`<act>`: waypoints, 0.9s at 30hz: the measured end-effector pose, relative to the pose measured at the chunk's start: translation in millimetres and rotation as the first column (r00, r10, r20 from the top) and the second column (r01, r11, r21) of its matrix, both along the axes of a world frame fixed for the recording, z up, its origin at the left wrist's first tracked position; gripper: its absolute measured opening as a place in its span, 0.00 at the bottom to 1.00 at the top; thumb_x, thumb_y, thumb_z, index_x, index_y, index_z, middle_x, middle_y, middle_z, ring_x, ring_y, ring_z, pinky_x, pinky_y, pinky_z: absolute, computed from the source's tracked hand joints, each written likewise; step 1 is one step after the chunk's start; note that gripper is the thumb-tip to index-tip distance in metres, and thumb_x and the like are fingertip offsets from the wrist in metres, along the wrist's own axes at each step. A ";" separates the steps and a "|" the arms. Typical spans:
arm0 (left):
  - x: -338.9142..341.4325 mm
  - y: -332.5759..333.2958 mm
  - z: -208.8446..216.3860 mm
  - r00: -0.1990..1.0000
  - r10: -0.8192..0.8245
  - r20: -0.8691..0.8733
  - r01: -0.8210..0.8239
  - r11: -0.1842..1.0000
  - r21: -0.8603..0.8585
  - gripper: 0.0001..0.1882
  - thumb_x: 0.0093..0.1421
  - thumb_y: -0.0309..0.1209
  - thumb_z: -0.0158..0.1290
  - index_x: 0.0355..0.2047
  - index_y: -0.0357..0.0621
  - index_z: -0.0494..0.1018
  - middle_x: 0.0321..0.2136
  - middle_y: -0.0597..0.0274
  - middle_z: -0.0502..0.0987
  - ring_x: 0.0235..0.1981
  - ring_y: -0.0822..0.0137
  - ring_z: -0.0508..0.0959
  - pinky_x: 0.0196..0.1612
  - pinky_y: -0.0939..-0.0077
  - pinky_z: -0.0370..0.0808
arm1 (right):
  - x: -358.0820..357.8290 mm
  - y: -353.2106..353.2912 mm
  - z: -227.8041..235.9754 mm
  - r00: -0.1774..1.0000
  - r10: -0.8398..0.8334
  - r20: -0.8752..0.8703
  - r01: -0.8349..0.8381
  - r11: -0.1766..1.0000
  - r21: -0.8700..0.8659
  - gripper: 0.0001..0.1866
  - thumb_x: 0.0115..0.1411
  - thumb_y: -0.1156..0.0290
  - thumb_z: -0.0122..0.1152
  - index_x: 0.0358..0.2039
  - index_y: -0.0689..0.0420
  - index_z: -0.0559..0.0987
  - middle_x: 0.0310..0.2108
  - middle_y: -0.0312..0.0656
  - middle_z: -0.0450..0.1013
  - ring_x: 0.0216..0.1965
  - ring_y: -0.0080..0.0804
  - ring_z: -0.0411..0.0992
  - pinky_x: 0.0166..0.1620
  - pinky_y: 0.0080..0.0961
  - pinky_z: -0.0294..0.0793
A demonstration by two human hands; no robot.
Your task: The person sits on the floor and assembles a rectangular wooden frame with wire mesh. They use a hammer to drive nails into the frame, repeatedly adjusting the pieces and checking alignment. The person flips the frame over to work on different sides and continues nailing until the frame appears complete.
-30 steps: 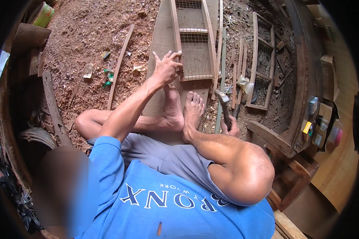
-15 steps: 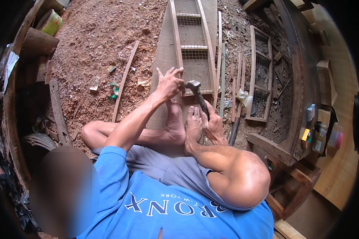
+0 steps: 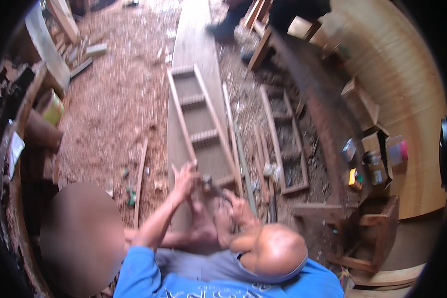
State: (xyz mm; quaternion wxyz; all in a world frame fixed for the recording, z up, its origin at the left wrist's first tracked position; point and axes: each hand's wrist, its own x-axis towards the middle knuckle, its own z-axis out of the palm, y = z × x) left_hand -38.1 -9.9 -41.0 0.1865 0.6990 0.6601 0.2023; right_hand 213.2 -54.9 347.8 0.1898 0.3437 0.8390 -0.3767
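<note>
Several small packages are seen at the right, clustered on a low wooden ledge beside the curved wall. A small grey box is set tilted at the left of the group. A yellow and dark box lies below it. A pale container with a pink side stands furthest right. At the far left, a green and yellow can stands on the floor.

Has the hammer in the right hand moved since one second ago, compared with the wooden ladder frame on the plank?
Yes. The hammer, held by the right hand, has moved left from beside the ladder frame to its near end, by the left hand.
</note>
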 end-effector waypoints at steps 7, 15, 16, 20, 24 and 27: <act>0.7 -1.7 22.0 0.999 -0.045 0.015 0.047 0.987 -0.151 0.17 0.46 0.32 0.65 0.39 0.65 0.83 0.66 0.59 0.61 0.67 0.52 0.61 0.62 0.11 0.39 | 0.3 -13.7 3.8 0.988 0.051 0.146 -0.062 0.995 0.072 0.21 0.53 0.58 0.56 0.48 0.27 0.81 0.46 0.43 0.77 0.46 0.41 0.76 0.55 0.32 0.73; -4.8 -3.4 25.8 0.996 -0.083 0.025 0.086 0.980 -0.177 0.17 0.48 0.32 0.64 0.40 0.67 0.82 0.68 0.60 0.59 0.70 0.54 0.58 0.60 0.09 0.36 | 6.2 -15.2 -6.0 0.971 0.095 0.219 -0.073 0.992 -0.103 0.23 0.54 0.56 0.56 0.52 0.22 0.79 0.47 0.41 0.78 0.48 0.39 0.77 0.56 0.30 0.72; -5.8 -3.0 25.1 0.993 -0.117 0.018 0.118 0.976 -0.184 0.17 0.49 0.32 0.63 0.40 0.66 0.81 0.68 0.60 0.59 0.70 0.54 0.58 0.60 0.09 0.35 | 7.5 -16.2 -6.4 0.973 0.102 0.209 -0.082 0.991 -0.101 0.23 0.54 0.56 0.56 0.52 0.22 0.79 0.47 0.41 0.78 0.48 0.38 0.77 0.57 0.30 0.72; -3.8 0.6 18.6 0.997 -0.080 0.001 0.080 0.987 -0.140 0.18 0.52 0.30 0.60 0.44 0.60 0.80 0.66 0.59 0.63 0.69 0.53 0.60 0.60 0.09 0.34 | 10.5 -18.6 -9.2 0.977 0.110 0.181 -0.092 0.990 -0.106 0.23 0.54 0.55 0.57 0.52 0.22 0.79 0.47 0.41 0.78 0.48 0.38 0.77 0.57 0.30 0.72; 4.9 3.9 8.3 0.991 0.076 0.115 -0.082 0.996 0.048 0.19 0.56 0.27 0.58 0.50 0.51 0.75 0.59 0.61 0.73 0.68 0.53 0.62 0.66 0.20 0.40 | 8.3 -15.8 -8.9 0.968 0.127 0.215 -0.104 0.988 -0.113 0.23 0.54 0.55 0.57 0.52 0.22 0.79 0.47 0.41 0.78 0.48 0.38 0.77 0.57 0.30 0.72; 10.9 9.6 2.8 0.965 0.127 0.229 -0.165 0.974 0.156 0.13 0.53 0.32 0.63 0.39 0.43 0.79 0.52 0.55 0.76 0.58 0.51 0.72 0.64 0.40 0.59 | 2.5 -13.6 -4.1 0.955 0.118 0.274 -0.090 0.990 -0.111 0.23 0.54 0.55 0.57 0.52 0.22 0.79 0.47 0.41 0.78 0.49 0.37 0.77 0.57 0.29 0.72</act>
